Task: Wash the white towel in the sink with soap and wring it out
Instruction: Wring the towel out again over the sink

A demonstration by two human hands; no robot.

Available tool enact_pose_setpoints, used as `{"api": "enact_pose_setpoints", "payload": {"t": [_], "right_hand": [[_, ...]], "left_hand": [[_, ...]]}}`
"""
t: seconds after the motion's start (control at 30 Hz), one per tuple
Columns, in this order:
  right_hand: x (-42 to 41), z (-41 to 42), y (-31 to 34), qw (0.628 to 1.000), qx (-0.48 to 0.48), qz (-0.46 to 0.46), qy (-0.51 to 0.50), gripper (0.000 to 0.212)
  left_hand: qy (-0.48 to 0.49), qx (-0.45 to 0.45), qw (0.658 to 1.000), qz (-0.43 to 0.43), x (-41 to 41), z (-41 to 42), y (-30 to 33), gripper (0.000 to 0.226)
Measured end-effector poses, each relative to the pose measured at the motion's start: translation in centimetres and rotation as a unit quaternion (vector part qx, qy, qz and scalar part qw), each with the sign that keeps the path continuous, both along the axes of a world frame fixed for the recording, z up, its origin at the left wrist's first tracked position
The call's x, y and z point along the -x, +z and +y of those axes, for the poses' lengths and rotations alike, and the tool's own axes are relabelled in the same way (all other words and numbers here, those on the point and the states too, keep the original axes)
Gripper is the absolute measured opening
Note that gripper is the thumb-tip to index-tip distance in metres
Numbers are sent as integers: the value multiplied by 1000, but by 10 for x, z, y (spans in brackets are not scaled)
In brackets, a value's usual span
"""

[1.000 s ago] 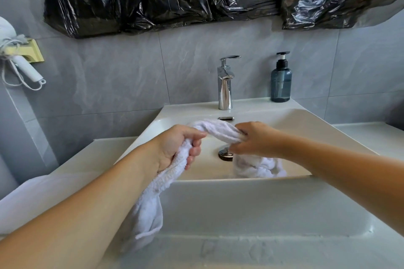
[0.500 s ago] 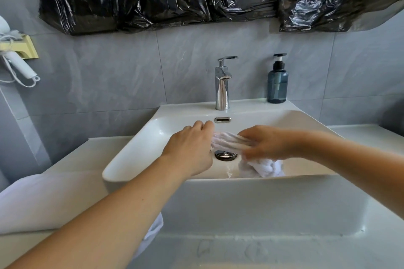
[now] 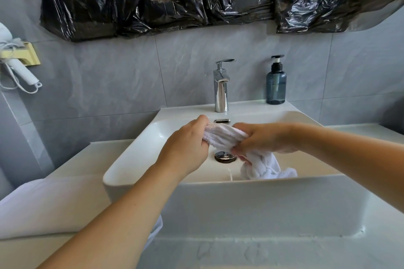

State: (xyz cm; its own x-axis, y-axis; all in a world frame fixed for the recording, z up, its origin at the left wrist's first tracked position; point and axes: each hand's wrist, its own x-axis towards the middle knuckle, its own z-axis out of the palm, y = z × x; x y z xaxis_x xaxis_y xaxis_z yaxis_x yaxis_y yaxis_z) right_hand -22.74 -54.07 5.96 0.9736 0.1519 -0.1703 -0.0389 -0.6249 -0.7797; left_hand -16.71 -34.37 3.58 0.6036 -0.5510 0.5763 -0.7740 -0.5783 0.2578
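while twisted, towel (image 3: 225,136) between hands (image 3: 223,144)

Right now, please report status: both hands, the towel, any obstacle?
Left hand and right hand both grip the towel, twisted over the drain. One end hangs into the sink. No obstacle.

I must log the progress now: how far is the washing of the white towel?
Done, it seems: no water runs from the chrome tap. In hand: the left hand and right hand grip the twisted white terry towel over the white ceramic sink; a thin trickle falls. Left: wringing its loose end.
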Motion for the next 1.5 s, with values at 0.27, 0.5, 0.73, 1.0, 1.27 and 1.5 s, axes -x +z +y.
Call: {"api": "enact_pose_setpoints", "payload": {"t": [0.27, 0.5, 0.73, 1.0, 1.27, 1.5], "right_hand": [[6, -16, 27, 987, -58, 137, 58, 23], [-3, 12, 20, 950, 304, -70, -3, 10], [-5, 1, -1, 998, -47, 7, 27, 18], [6, -14, 29, 948, -220, 222, 66, 34], [-1, -10, 28, 978, -10, 193, 77, 35], [-5, 2, -5, 985, -109, 122, 50, 26]], "left_hand": [[-5, 5, 1000, 27, 2, 2, 1, 24], [-16, -38, 999, -4, 6, 1, 1, 27], [-8, -33, 999, -19, 4, 0, 0, 24], [-28, -25, 999, -24, 10, 1, 3, 23], [-31, -57, 996, -67, 10, -1, -1, 25], [13, -79, 989, -121, 8, -2, -2, 26]]}}
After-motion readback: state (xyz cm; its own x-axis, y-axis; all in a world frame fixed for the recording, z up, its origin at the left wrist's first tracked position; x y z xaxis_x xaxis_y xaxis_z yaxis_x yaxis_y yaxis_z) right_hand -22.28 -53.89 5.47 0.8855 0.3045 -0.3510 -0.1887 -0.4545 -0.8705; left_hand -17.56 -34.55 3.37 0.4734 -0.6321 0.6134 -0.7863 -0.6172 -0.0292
